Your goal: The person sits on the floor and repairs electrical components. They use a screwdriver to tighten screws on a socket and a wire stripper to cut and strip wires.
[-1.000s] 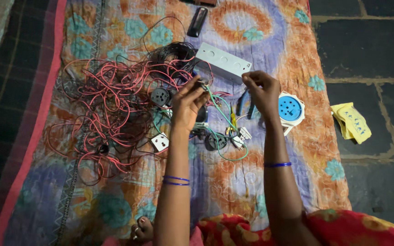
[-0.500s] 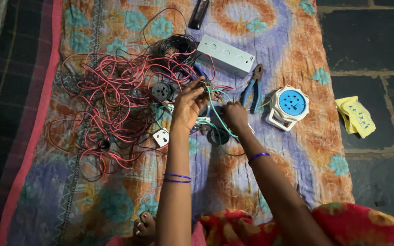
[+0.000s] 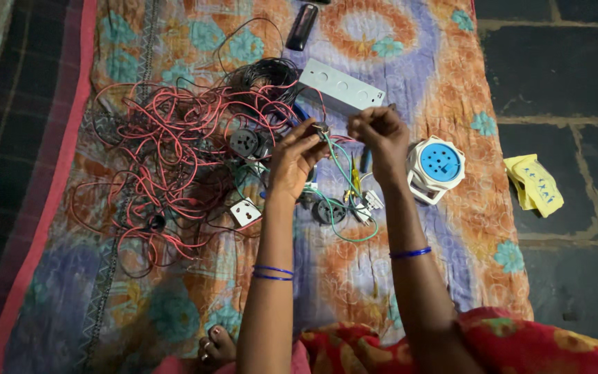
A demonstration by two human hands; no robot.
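My left hand (image 3: 291, 163) pinches a small round electrical part (image 3: 322, 129) with green wires (image 3: 340, 173) trailing down from it to several small sockets on the cloth. My right hand (image 3: 376, 135) is raised just right of the part, fingertips closed on what looks like a thin wire end. Both hands hover above a patterned bedsheet (image 3: 410, 41). Just beyond the hands lies a grey metal switch box (image 3: 340, 86). A blue plier handle (image 3: 366, 161) peeks out below my right hand.
A big tangle of red wire (image 3: 167, 152) and a black wire coil (image 3: 271, 69) lie to the left. Close by are a white socket (image 3: 246, 211) and a dark socket (image 3: 243, 142). A blue-and-white extension reel (image 3: 436, 165) sits to the right. A yellow cloth (image 3: 534, 183) lies on the stone floor, and a black oblong object (image 3: 302, 26) lies farther away.
My right hand dipped from beside the pliers to the small parts near the green wires, then rose next to my left hand. The left hand stayed at the round part.
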